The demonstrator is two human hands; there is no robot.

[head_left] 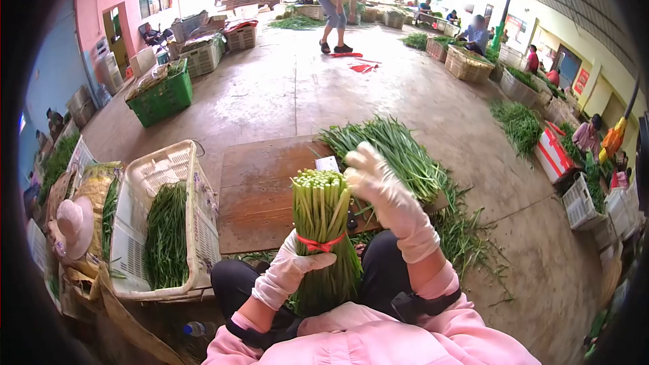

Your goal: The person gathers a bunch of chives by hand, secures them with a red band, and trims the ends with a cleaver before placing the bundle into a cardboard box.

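A thick bundle of long green stalks (pixel 323 206) stands upright in front of my lap, pale cut ends facing up. Around its middle runs a red tie (pixel 316 243). My left hand (pixel 292 267), in a whitish glove, is wrapped about the bundle at the tie, thumb across the front. Gloved too, my right hand (pixel 374 172) is raised beside the cut ends at the right, fingers loosely extended with nothing visible in them. Behind it, a pile of loose green stalks (pixel 385 152) lies on a low brown wooden board (pixel 253 189). A small white label-like piece (pixel 328 163) shows behind the bundle.
A white plastic crate (pixel 203 230) holding greens stands at my left, near a pale hat (pixel 74 220). Farther off are a green crate (pixel 162 98) and a bending person (pixel 341 0). Scattered leaves (pixel 473 243) lie on the floor at right. Several people sit among crates.
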